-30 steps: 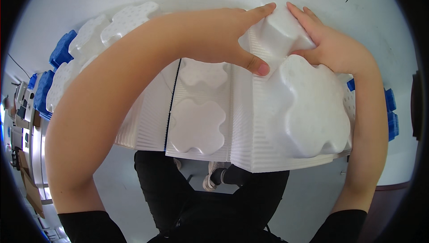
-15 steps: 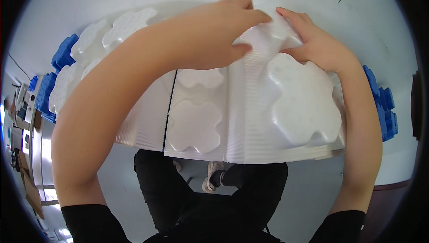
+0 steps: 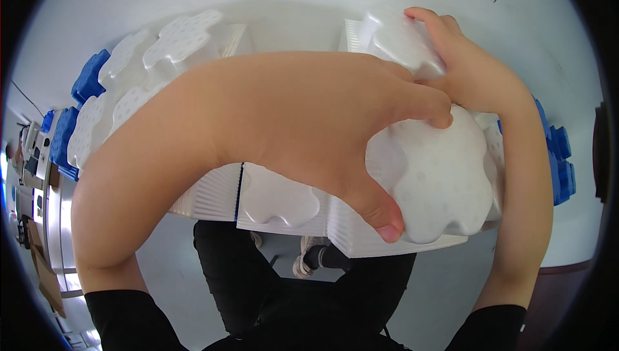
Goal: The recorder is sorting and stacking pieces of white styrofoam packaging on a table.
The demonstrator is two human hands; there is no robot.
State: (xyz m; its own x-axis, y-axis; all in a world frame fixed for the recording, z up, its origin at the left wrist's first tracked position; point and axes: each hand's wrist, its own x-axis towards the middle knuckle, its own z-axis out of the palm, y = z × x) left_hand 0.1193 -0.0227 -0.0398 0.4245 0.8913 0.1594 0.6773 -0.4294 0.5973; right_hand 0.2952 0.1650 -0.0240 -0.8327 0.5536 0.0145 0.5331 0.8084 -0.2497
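In the head view, my left hand [image 3: 342, 115] reaches across from the left, over the white ridged tray [image 3: 361, 241], which lies right of the middle, in front of me. Its thumb and fingers are spread wide: the thumb is at the near left edge of the tray's near lobed bulge [image 3: 442, 177], and a fingertip is at that bulge's far end. I cannot tell how firmly either presses.

My right hand [image 3: 477, 70] is farther off, curved about the right side of the tray's far lobed bulge [image 3: 396, 35], fingers a little bent and parted, the foremost fingertip against it. The thumb is partly hidden behind my left hand, so I cannot tell whether I am pinching the bulge.

Just left of the tray is a white panel [image 3: 267, 224] with a rounded lobed shape of its own, dark along its left edge; my left arm hides its far part. Far to the left are dotted white lobed pieces [image 3: 187, 35], with blue blocks [image 3: 91, 80] beyond them on the left. More blue lobed blocks [image 3: 562, 164] show to the right, past my forearm. A pale surface [image 3: 296, 15] stretches behind. Below, nearer me, are my black trousers [image 3: 225, 280] and a light shoe [image 3: 303, 264].
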